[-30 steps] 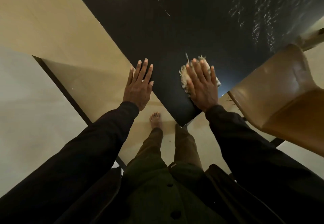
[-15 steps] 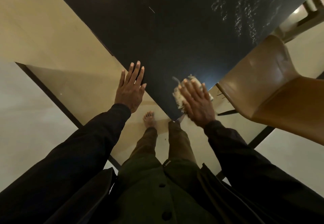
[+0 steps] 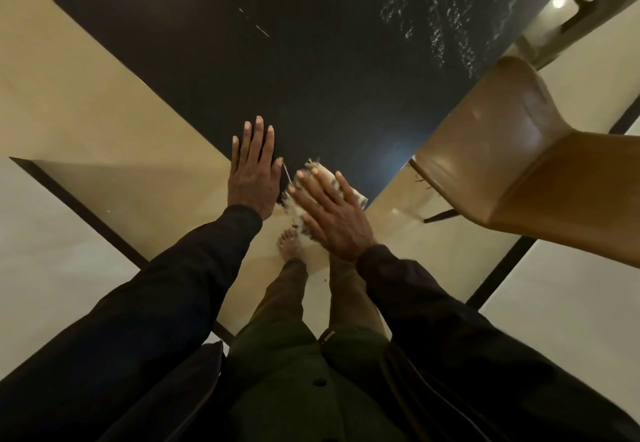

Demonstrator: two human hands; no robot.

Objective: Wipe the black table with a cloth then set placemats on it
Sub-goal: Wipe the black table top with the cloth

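The black table (image 3: pixel 277 71) fills the upper middle, one corner pointing at me. My left hand (image 3: pixel 254 170) lies flat with straight fingers on the table's left edge near that corner. My right hand (image 3: pixel 330 211) presses flat on a pale frayed cloth (image 3: pixel 353 192) at the very corner; part of the cloth hangs past the edge. Wet streaks glisten on the far right of the tabletop. No placemats are in view.
A brown moulded chair (image 3: pixel 519 157) stands close to the table's right edge. A beige floor with dark strips (image 3: pixel 86 213) surrounds the table. My bare foot (image 3: pixel 289 244) shows below the corner. A dark cushion edge (image 3: pixel 194 372) lies at my lower left.
My right hand has dragged the cloth toward me, from further in on the table to its corner and partly over the edge. My left hand stayed flat on the table's left edge.
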